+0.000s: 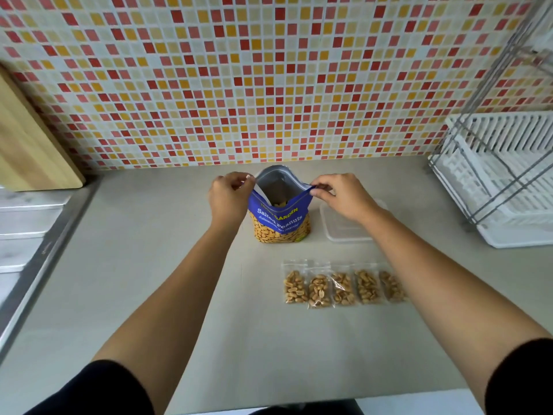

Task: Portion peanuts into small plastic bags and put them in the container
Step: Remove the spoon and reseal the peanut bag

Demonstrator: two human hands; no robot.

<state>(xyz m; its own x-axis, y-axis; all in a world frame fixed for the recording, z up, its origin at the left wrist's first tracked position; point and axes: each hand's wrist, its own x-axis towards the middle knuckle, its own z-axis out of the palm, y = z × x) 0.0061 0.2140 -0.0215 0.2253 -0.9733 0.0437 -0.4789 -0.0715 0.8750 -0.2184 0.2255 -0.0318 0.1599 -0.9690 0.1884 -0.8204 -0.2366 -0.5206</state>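
Left hand point(229, 196) and right hand point(344, 195) each pinch an opposite top corner of the blue peanut pouch point(281, 223), holding its mouth wide as it stands upright on the worktop point(149, 265) near the tiled wall. Bare surface runs left to the steel sink drainer point(27, 226); a white dish rack point(508, 181) crowds the right. The right forearm partly hides the clear container point(341, 233) just beside the pouch and the last of five filled small bags point(343, 289).

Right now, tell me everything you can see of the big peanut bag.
The peanut bag stands upright on the countertop, beside the clear container. Blue pouch, "Salted Peanuts" print, peanut pattern below, silver lining. Its mouth is open; the left grip and right grip pinch opposite rim edges. Peanuts show inside.
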